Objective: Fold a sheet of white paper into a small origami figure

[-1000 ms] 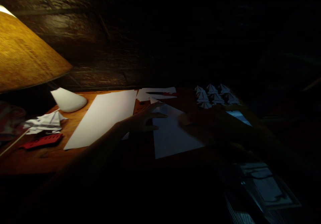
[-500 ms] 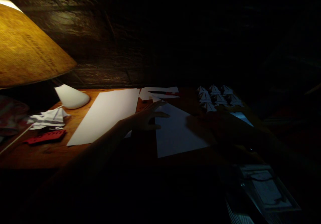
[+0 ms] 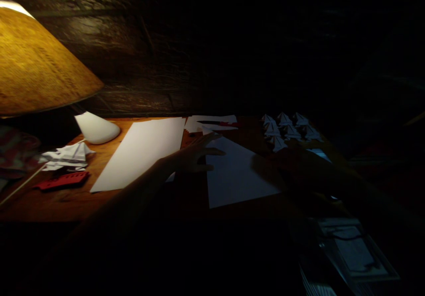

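A white sheet of paper (image 3: 234, 172) lies on the wooden table in front of me, with a slanted upper right edge. My left hand (image 3: 199, 153) rests at its left edge, fingers stretched out and spread, the fingertips over the paper. On the sheet's right side, my right hand (image 3: 275, 170) is only a dark shape; its fingers cannot be made out. Left of my left hand is a stack of white paper (image 3: 146, 150). Behind it, a knife (image 3: 219, 123) with a red and black handle lies on more paper sheets (image 3: 192, 123).
A lit lamp with a yellow shade (image 3: 43, 66) and white base (image 3: 96, 128) stands at left. Near it are crumpled folded paper (image 3: 68, 156) and a red object (image 3: 63, 181). Several folded paper shapes (image 3: 285, 130) sit at the back right, by a phone-like glowing screen (image 3: 319, 155).
The view has shifted very slightly. My right hand's dark shape has moved a little, covering more of the glowing screen. My left hand stays in place.
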